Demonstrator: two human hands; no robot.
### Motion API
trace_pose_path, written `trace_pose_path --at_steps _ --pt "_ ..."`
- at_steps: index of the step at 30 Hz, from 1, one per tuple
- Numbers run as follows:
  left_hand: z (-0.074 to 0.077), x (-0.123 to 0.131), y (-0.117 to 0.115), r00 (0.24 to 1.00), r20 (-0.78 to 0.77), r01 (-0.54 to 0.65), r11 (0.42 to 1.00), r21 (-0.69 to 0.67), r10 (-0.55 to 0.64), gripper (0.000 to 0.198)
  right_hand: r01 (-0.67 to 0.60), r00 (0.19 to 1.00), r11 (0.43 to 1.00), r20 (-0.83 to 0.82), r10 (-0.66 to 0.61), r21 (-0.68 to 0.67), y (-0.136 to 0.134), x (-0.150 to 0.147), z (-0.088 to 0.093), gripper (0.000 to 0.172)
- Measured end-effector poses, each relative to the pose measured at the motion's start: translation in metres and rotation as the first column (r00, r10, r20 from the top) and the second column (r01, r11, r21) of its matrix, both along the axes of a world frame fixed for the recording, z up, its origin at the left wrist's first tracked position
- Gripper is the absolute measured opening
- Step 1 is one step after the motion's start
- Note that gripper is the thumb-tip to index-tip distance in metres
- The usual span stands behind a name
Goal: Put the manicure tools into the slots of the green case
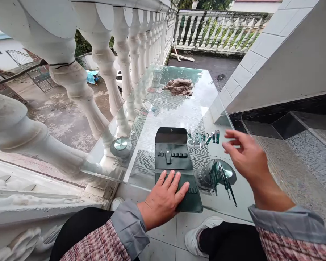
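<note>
- Soft, diffuse daylight brightens the scene, leaving shadows faint.
- Pale glare and reflections spread across the glass tabletop [176,108].
- Highlights glint on metal nail clippers [217,136].
- Wide-angle distortion stretches the nearest white balusters [73,81] at left.
- Speckled steps [306,145] blur at right.

Manicure case [176,167] at the near edge of the glass table [176,112], manicure tools [216,171] just right, nail clippers [217,136] beyond them, cloth [179,87] farther back, balusters [76,85] left, steps [301,125] over right!
</note>
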State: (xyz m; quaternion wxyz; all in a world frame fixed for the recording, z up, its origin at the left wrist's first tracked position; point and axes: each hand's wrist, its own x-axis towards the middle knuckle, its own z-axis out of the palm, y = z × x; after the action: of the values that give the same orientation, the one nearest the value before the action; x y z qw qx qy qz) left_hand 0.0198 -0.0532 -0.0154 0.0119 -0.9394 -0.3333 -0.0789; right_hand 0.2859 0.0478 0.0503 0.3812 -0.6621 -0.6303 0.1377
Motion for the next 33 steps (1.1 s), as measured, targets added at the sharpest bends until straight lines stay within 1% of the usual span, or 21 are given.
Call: trace_pose_path --at_steps 1,2,3,4,7,10,12,14,16,19,22,25,28,31,33 --pt "0.003 -0.001 0.0 1.0 0.021 -0.001 0.998 -0.061 0.002 0.095 0.062 0.997 0.998 -0.037 -0.063 -0.032 -0.013 0.004 -0.009 0.042" --pt "0.007 -0.002 0.001 0.999 0.047 -0.009 0.994 -0.111 0.014 0.11 0.091 0.993 0.993 -0.062 -0.096 -0.079 -0.024 0.007 -0.018 0.043" --pt "0.012 -0.004 0.002 0.997 0.074 -0.026 0.989 -0.147 0.037 0.117 0.105 0.989 0.988 -0.094 -0.115 -0.109 -0.033 0.011 -0.024 0.044" --pt "0.016 -0.006 0.003 0.993 0.094 -0.055 0.985 -0.166 0.071 0.117 0.123 0.984 0.984 -0.114 -0.138 -0.133 -0.04 0.014 -0.029 0.044" --pt "0.028 -0.012 0.007 0.978 0.087 -0.175 0.972 -0.156 0.19 0.101 0.167 0.964 0.97 -0.178 -0.199 -0.179 -0.048 0.022 -0.033 0.04" --pt "0.031 -0.016 0.01 0.977 0.008 -0.211 0.967 -0.141 0.214 0.095 0.142 0.963 0.948 -0.184 -0.2 -0.286 -0.048 0.029 -0.029 0.035" --pt "0.027 -0.017 0.01 0.979 -0.04 -0.203 0.969 -0.14 0.199 0.095 0.098 0.985 0.933 -0.101 -0.141 -0.347 -0.048 0.031 -0.027 0.031" --pt "0.023 -0.016 0.011 0.98 -0.06 -0.197 0.971 -0.136 0.191 0.094 0.053 0.999 0.918 0.022 -0.048 -0.392 -0.049 0.027 -0.026 0.029" --pt "0.019 -0.014 0.012 0.979 -0.061 -0.202 0.97 -0.134 0.195 0.092 0.029 0.987 0.892 0.155 0.047 -0.452 -0.05 0.021 -0.025 0.029" --pt "0.017 -0.012 0.017 0.981 -0.052 -0.193 0.971 -0.14 0.188 0.094 0.079 0.932 0.821 0.334 0.141 -0.566 -0.051 0.009 -0.023 0.036" --pt "0.015 -0.012 0.021 0.985 -0.018 -0.174 0.974 -0.147 0.173 0.095 0.134 0.892 0.773 0.415 0.179 -0.62 -0.05 0.001 -0.021 0.038" --pt "0.014 -0.014 0.022 0.986 0.012 -0.159 0.974 -0.161 0.163 0.097 0.147 0.892 0.772 0.42 0.166 -0.618 -0.051 -0.001 -0.021 0.035" --pt "0.014 -0.018 0.021 0.986 0.038 -0.151 0.971 -0.184 0.161 0.102 0.162 0.912 0.779 0.393 0.116 -0.606 -0.052 0.001 -0.022 0.031" --pt "0.016 -0.026 0.02 0.979 0.06 -0.177 0.961 -0.214 0.193 0.106 0.132 0.96 0.793 0.275 0.046 -0.595 -0.053 0.006 -0.027 0.027" --pt "0.019 -0.031 0.02 0.974 0.066 -0.196 0.951 -0.238 0.217 0.105 0.095 0.986 0.821 0.166 0.0 -0.563 -0.053 0.008 -0.032 0.025"
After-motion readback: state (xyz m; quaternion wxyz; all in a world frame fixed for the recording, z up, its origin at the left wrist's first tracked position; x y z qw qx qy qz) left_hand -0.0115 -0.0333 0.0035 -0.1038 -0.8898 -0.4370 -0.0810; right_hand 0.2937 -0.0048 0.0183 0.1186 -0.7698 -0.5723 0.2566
